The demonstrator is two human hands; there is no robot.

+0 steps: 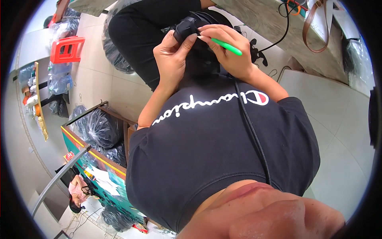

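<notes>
Stools and bagged goods sit far to your left: a red plastic stool (pixel 67 48) on the tiled floor (pixel 99 79), clear bags of bottles (pixel 59 77) just below it, and lower down an open crate (pixel 95 155) stuffed with dark plastic bags (pixel 99 127).

Moving toward the middle, your left hand (pixel 172 59) comes up from the dark shirt (pixel 215 151) with the white lettering. Its fingers are curled narrow, the thumb pressed against a small black object (pixel 187 28) that you pinch at its upper end. What the object is cannot be made out; it sits between both hands, above your chest and over the dark trousers (pixel 147 28).

Right beside it, your right hand (pixel 229 49) is closed on a green pen-like tool (pixel 227 46), the fingertips also touching the black object's top edge, so the two hands meet there. A black cable (pixel 250 127) runs down from below that hand across the shirt.

Farther right, a brown strap (pixel 308 28) hangs over the edge of a tabletop (pixel 270 20), with a black cord (pixel 278 38) trailing off it.
</notes>
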